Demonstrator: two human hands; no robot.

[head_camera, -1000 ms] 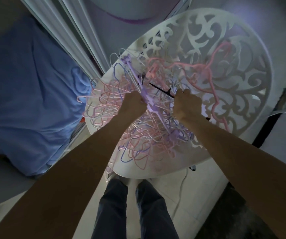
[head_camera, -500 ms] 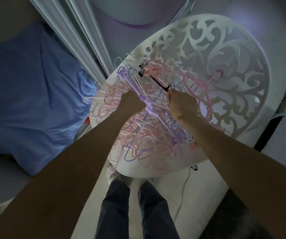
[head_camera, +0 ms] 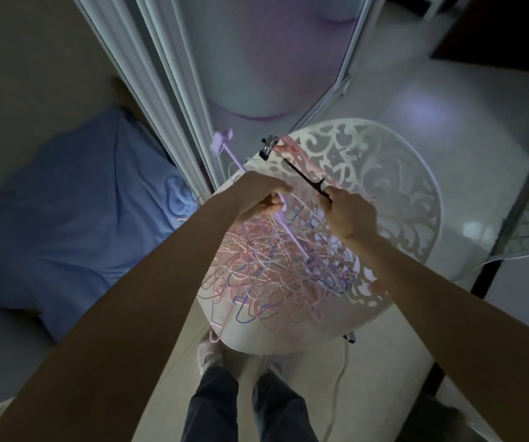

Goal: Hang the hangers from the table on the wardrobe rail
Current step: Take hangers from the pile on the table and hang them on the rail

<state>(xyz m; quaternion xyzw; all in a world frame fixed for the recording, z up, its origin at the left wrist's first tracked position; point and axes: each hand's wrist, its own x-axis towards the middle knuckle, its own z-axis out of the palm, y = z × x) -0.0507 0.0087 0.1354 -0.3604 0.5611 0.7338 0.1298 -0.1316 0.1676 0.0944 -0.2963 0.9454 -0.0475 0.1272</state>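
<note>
Hangers (head_camera: 266, 266) lie heaped on the white table (head_camera: 394, 193) — I now have two lifted higher than a second ago, ready to carry. My left hand (head_camera: 257, 196) pinches the lilac clip hanger (head_camera: 225, 145); my right hand (head_camera: 349, 215) grips the black-and-pink one (head_camera: 292, 161). No rail in view.

The room is dimly lit. A round white desk (head_camera: 416, 199) with an ornamental cut-out top stands on a pale floor (head_camera: 467, 129). White sliding-door frames (head_camera: 161, 90) run behind it. Blue bedding (head_camera: 65, 218) lies left. A white cable (head_camera: 336, 397) trails across the floor.
</note>
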